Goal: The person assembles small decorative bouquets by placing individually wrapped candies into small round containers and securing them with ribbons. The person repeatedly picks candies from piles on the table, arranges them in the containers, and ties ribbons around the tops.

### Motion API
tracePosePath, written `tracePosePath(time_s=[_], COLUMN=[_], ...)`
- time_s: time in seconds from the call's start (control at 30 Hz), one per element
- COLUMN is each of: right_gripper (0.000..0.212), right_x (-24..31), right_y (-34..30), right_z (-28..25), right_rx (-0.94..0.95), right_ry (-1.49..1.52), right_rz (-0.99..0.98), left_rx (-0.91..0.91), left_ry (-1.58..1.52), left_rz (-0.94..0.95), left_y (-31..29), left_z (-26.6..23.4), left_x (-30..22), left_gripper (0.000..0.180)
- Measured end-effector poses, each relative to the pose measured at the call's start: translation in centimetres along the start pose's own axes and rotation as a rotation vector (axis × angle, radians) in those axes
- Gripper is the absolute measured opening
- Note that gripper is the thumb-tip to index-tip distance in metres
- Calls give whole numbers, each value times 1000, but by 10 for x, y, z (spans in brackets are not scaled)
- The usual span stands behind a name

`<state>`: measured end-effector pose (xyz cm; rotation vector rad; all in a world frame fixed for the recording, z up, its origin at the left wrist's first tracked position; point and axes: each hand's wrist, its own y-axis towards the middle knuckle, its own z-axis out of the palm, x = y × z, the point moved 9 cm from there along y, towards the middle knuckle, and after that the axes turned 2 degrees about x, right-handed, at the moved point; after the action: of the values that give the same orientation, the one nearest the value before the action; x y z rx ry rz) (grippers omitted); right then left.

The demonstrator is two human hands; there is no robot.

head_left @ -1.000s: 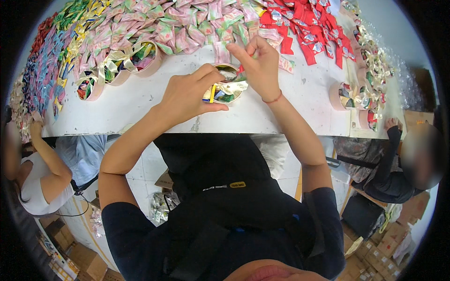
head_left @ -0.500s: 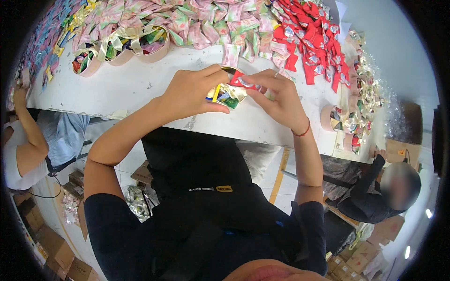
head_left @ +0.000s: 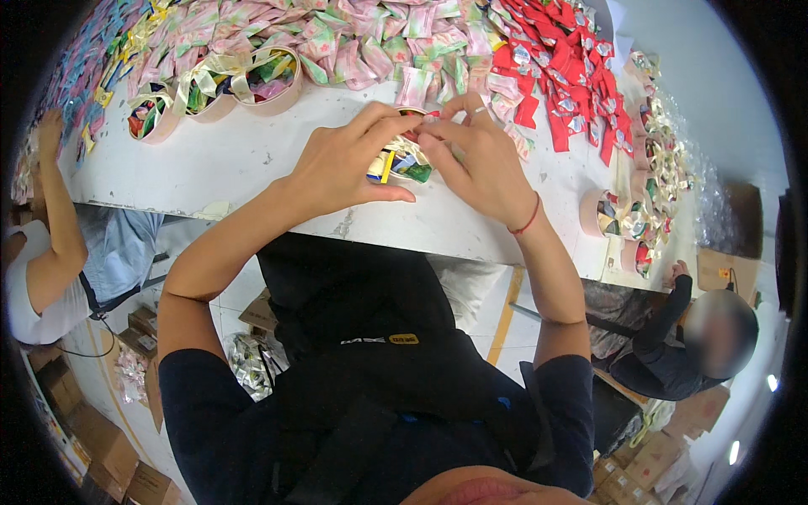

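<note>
Since half a second ago, the right hand (head_left: pixel 480 164) has shifted up and inward, so its fingertips now cover most of a red packet (head_left: pixel 411 135) at the far side of a round box (head_left: pixel 412 110). At the left end of the worktop (head_left: pixel 269 181), a co-worker's hand (head_left: pixel 50 130) has risen toward the piles. From my remote seat I see the left hand (head_left: pixel 337 167) keeping its place, grasping the box from its left side, thumb stretched out along the near side. The right hand's fingertips are drawn together; whether they pinch the packet or only press on it, I cannot tell.

The box stands in from the worktop's near edge, around the middle of its length, with a cream ribbon (head_left: pixel 406 150) over wrapped sweets (head_left: pixel 416 172). Just beyond it lie pink packets (head_left: pixel 416 87), and red packets (head_left: pixel 581 93) heap toward the far right corner.

I judge the left thumb to be the weak point: if it bears little on the wall, a push from the right could tip or slide the box. Fingers might snag the ribbon and pull it askew. Pressing hard on a full box could squeeze sweets over the rim, and a wide swing of the right hand could scatter the nearest pink packets.
</note>
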<state>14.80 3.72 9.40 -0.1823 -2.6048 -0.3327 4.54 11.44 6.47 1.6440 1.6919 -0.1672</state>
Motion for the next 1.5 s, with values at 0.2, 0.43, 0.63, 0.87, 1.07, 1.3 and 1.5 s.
tracePosePath(time_s=[0.2, 0.43, 0.63, 0.87, 1.07, 1.3, 1.5], right_gripper=[22, 43, 38, 43, 20, 15, 22], right_x=[-29, -63, -15, -22, -18, 13, 24], right_y=[16, 4, 26, 14, 15, 9, 3], right_z=[6, 2, 14, 7, -2, -12, -1], right_rx=[23, -313, -81, -38, -168, -111, -55], right_ry=[234, 1032, 745, 686, 422, 20, 152], right_rz=[-68, 255, -36, -40, -135, -363, -370], left_rx=[227, 279, -231, -72, -177, -114, -77], left_ry=[154, 81, -547, -639, -181, 96, 174], left_rz=[-114, -70, -442, -462, -324, -308, -382], left_y=[20, 29, -7, -39, -17, -14, -2], left_z=[-1, 0, -33, -10, -35, -21, -16], left_x=[5, 7, 46, 27, 6, -2, -1], left_gripper=[71, 59, 59, 29, 20, 18, 16])
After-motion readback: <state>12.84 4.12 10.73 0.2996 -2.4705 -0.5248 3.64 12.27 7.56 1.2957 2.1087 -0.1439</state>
